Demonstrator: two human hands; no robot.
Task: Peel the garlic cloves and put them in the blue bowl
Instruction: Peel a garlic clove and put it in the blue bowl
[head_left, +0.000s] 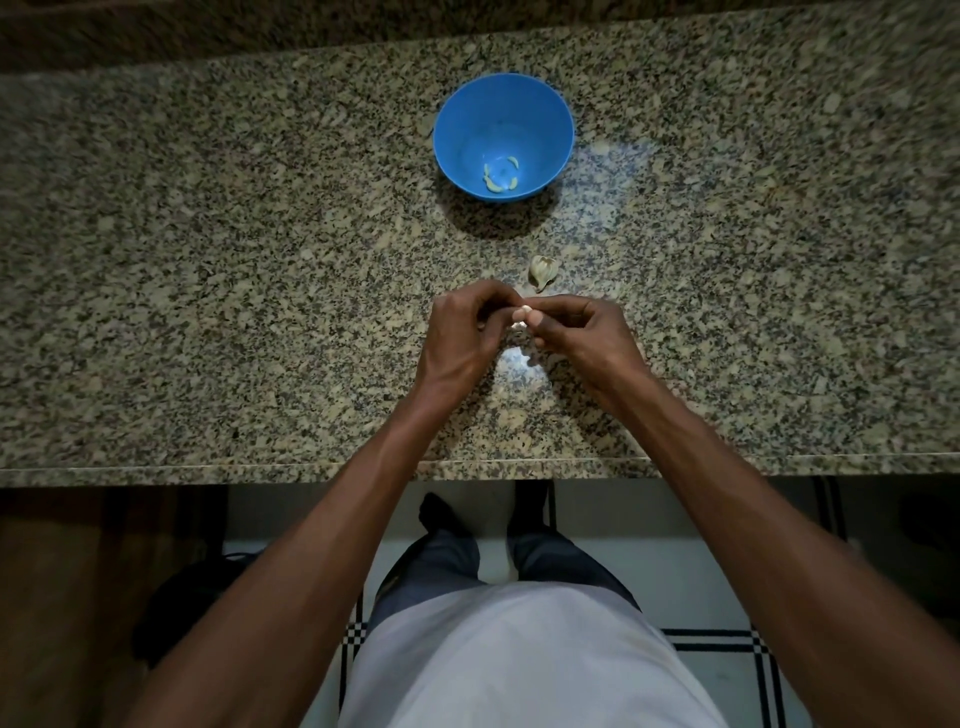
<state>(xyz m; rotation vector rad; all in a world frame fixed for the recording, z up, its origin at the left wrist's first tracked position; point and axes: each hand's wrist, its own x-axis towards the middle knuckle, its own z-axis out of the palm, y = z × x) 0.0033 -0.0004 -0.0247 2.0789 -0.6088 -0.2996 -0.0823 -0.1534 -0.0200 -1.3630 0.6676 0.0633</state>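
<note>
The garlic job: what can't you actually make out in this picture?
- Clove, head view: mostly covered by the fingertips of left hand and right hand; how far it is peeled is unclear.
- Peeled cloves in the blue bowl: too small to count surely.
- Garlic piece on the counter: too small to tell cloves from skin.

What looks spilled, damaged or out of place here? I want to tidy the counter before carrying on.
Nothing stands out. The blue bowl sits upright with peeled cloves inside, the partial garlic bulb lies on the counter, and both hands pinch one clove.
</note>
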